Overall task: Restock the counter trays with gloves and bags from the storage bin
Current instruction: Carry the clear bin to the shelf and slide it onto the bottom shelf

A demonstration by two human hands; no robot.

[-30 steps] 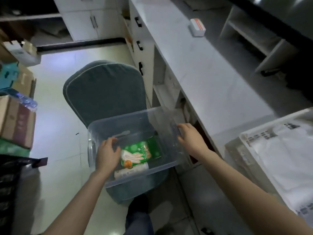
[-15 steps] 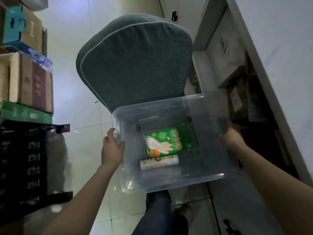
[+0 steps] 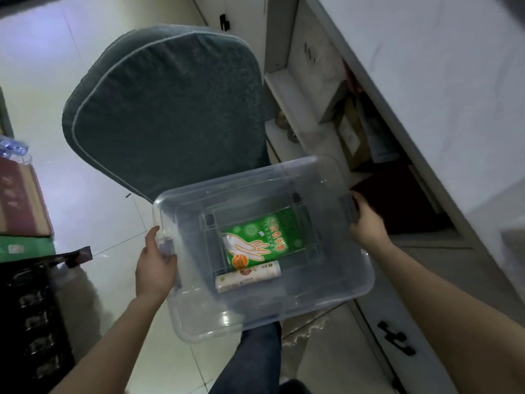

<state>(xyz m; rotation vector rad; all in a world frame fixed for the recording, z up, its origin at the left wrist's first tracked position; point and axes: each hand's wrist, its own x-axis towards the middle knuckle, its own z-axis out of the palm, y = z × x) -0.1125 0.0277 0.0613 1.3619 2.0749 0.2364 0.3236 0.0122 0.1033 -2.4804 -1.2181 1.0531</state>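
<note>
A clear plastic storage bin [image 3: 326, 291] hangs in the air between my hands, over my leg and in front of a chair. My left hand [image 3: 154, 268] grips its left rim, fingers wrapped over the handle. My right hand [image 3: 366, 223] grips the right rim. On the bin's floor lies a green pack of gloves [image 3: 260, 237] with a hand drawn on it. Next to its near edge lies a white roll of bags [image 3: 248, 280].
A dark green padded chair [image 3: 170, 109] stands just beyond the bin. The white counter [image 3: 454, 81] runs along the right, with open shelves [image 3: 355, 132] of clutter under it. Cardboard boxes [image 3: 20, 200] and a black crate [image 3: 31, 322] stand at the left.
My view has tipped down from the counter top to the bin. The bin has come away from the chair seat, toward me and a little right. Both hands have kept their hold.
</note>
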